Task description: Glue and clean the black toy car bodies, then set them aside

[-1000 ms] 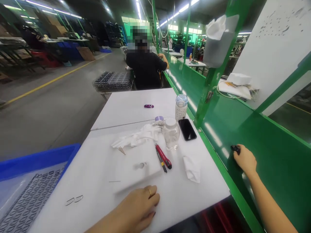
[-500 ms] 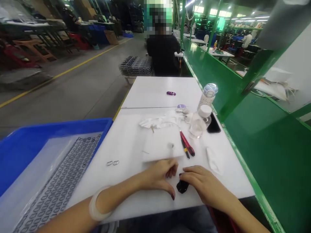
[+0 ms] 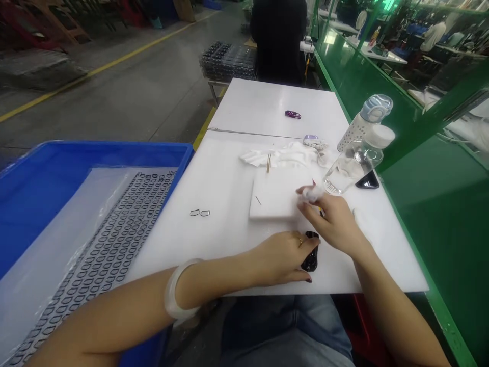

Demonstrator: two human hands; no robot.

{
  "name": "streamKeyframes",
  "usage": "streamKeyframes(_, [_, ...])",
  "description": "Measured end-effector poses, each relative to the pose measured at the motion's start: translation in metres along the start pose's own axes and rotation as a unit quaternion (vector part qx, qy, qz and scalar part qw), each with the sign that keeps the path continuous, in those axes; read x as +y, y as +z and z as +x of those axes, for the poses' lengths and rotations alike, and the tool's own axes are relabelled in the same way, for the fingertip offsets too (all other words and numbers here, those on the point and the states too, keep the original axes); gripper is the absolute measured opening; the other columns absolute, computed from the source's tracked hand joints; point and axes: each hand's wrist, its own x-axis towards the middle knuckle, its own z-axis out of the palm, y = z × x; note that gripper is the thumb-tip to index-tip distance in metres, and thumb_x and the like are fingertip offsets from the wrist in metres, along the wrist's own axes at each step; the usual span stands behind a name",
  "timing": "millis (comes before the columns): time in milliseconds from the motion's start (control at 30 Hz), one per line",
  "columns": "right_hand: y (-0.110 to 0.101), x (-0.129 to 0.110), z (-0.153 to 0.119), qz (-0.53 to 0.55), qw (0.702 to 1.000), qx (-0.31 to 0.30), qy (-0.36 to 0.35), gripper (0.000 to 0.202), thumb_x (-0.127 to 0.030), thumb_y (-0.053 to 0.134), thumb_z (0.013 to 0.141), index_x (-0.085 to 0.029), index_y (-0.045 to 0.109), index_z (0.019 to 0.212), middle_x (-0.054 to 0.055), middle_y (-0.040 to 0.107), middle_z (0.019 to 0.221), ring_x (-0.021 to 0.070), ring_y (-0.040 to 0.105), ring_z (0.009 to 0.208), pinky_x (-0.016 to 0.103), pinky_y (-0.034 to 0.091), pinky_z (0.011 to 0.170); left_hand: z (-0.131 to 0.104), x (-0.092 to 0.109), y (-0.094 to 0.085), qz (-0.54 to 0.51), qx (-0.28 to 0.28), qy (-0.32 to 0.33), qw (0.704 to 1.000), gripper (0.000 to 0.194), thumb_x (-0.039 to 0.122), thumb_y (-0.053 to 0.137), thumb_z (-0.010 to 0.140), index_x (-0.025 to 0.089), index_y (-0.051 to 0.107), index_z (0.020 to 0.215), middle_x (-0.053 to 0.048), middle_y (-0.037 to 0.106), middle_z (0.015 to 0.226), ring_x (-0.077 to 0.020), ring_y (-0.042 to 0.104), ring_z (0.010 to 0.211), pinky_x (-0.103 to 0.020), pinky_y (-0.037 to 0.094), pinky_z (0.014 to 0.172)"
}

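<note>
My left hand [image 3: 280,257] is closed around a small glossy black piece [image 3: 310,257] near the table's front edge, thumb lying over its upper end. The piece's exact kind is not clear. My right hand [image 3: 336,221] pinches a small whitish wad [image 3: 312,193] above the right side of a white block [image 3: 273,191]. A thin dark pin-like piece [image 3: 259,200] lies on that block, and two thin tan sticks [image 3: 268,164] rest at its far edge. My right hand mostly hides the cutter and the dark tool beside it.
Two metal-rimmed oblong rings [image 3: 200,213] lie left on the white table [image 3: 225,244]. A clear water bottle [image 3: 349,168], dotted tumbler [image 3: 361,125] and phone [image 3: 369,181] stand or lie right. White cloth [image 3: 282,155] is behind the block. A blue bin [image 3: 183,153] holds sheets of rings.
My right hand has left the black piece and picked up the small whitish wad from the block. My left hand has moved right and closed on the black piece. The view has tilted down.
</note>
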Motion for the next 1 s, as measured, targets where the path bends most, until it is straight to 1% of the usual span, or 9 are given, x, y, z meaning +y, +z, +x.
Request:
streamKeyframes(100, [-0.011, -0.003, 0.001, 0.065, 0.994, -0.086, 0.005, 0.033, -0.049, 0.048, 0.101, -0.023, 0.067, 0.094, 0.004, 0.071, 0.088, 0.0256, 0.070, 0.096, 0.040, 0.055, 0.083, 0.000, 0.004, 0.000, 0.032, 0.011, -0.005, 0.999, 0.065, 0.043, 0.082, 0.084, 0.007, 0.054, 0.130, -0.014, 0.067, 0.103, -0.0286, 0.066, 0.089, -0.038, 0.055, 0.078])
streamKeyframes(167, [-0.023, -0.005, -0.010, 0.142, 0.986, -0.079, -0.020, 0.028, -0.047, 0.052, 0.100, -0.025, 0.069, 0.094, 0.005, 0.071, 0.101, 0.0270, 0.065, 0.113, 0.041, 0.052, 0.091, 0.000, 0.003, 0.000, 0.029, 0.048, -0.005, 0.998, 0.061, 0.044, 0.085, 0.081, 0.010, 0.060, 0.125, -0.015, 0.065, 0.110, -0.0288, 0.065, 0.094, -0.038, 0.056, 0.081])
streamKeyframes(267, [-0.033, -0.005, -0.037, 0.241, 0.968, 0.055, -0.032, 0.010, -0.034, 0.061, 0.097, -0.028, 0.070, 0.097, 0.004, 0.067, 0.094, 0.0210, 0.065, 0.092, 0.037, 0.051, 0.082, -0.001, -0.001, 0.003, 0.028, 0.099, 0.012, 0.995, 0.062, 0.043, 0.089, 0.076, 0.012, 0.062, 0.122, -0.019, 0.059, 0.127, -0.0333, 0.061, 0.112, -0.044, 0.056, 0.092])
streamKeyframes(367, [-0.024, 0.006, -0.060, 0.336, 0.926, 0.167, -0.030, 0.018, -0.041, 0.069, 0.089, -0.025, 0.065, 0.084, -0.001, 0.051, 0.067, 0.0157, 0.049, 0.064, 0.033, 0.044, 0.067, -0.001, -0.004, 0.008, 0.033, 0.108, 0.029, 0.993, 0.061, 0.042, 0.088, 0.077, 0.011, 0.062, 0.123, -0.019, 0.058, 0.132, -0.0344, 0.059, 0.118, -0.046, 0.053, 0.099])
streamKeyframes(500, [-0.003, 0.027, -0.070, 0.278, 0.932, 0.199, 0.125, 0.044, -0.048, 0.071, 0.087, -0.021, 0.049, 0.060, -0.002, 0.039, 0.059, 0.0132, 0.036, 0.058, 0.030, 0.030, 0.056, -0.001, -0.002, 0.012, 0.019, 0.126, 0.030, 0.991, 0.058, 0.042, 0.090, 0.073, 0.009, 0.066, 0.115, -0.018, 0.063, 0.123, -0.0329, 0.062, 0.111, -0.043, 0.054, 0.097])
streamKeyframes(633, [0.004, 0.025, -0.068, 0.286, 0.923, 0.250, 0.067, 0.058, -0.064, 0.058, 0.089, -0.023, 0.037, 0.053, -0.003, 0.030, 0.051, 0.0136, 0.031, 0.052, 0.032, 0.030, 0.055, 0.000, 0.000, 0.014, -0.057, 0.174, 0.007, 0.983, 0.062, 0.046, 0.091, 0.066, 0.010, 0.068, 0.110, -0.014, 0.068, 0.111, -0.0302, 0.064, 0.100, -0.040, 0.057, 0.090])
streamKeyframes(800, [0.003, 0.008, -0.067, 0.281, 0.941, 0.153, 0.106, 0.054, -0.052, 0.063, 0.092, -0.022, 0.042, 0.053, -0.003, 0.034, 0.050, 0.0130, 0.033, 0.049, 0.032, 0.031, 0.053, 0.000, 0.000, 0.014, -0.137, 0.189, -0.023, 0.972, 0.057, 0.042, 0.091, 0.063, 0.016, 0.070, 0.109, -0.010, 0.070, 0.108, -0.0285, 0.065, 0.095, -0.039, 0.057, 0.084])
streamKeyframes(900, [0.001, -0.002, -0.069, 0.444, 0.889, 0.106, -0.012, 0.065, -0.082, 0.044, 0.085, -0.024, 0.036, 0.055, -0.004, 0.026, 0.047, 0.0143, 0.029, 0.045, 0.034, 0.034, 0.051, 0.000, 0.000, 0.013, -0.180, 0.202, -0.030, 0.962, 0.054, 0.039, 0.091, 0.063, 0.017, 0.071, 0.108, -0.008, 0.071, 0.107, -0.0267, 0.065, 0.094, -0.038, 0.056, 0.084])
streamKeyframes(1000, [0.004, -0.005, -0.073, 0.553, 0.832, 0.023, -0.045, 0.075, -0.098, 0.024, 0.074, -0.026, 0.037, 0.058, -0.003, 0.022, 0.047, 0.0160, 0.025, 0.045, 0.036, 0.033, 0.049, 0.000, 0.000, 0.011, -0.205, 0.207, -0.038, 0.956, 0.051, 0.037, 0.091, 0.063, 0.018, 0.072, 0.106, -0.006, 0.072, 0.106, -0.0263, 0.066, 0.096, -0.038, 0.056, 0.084])
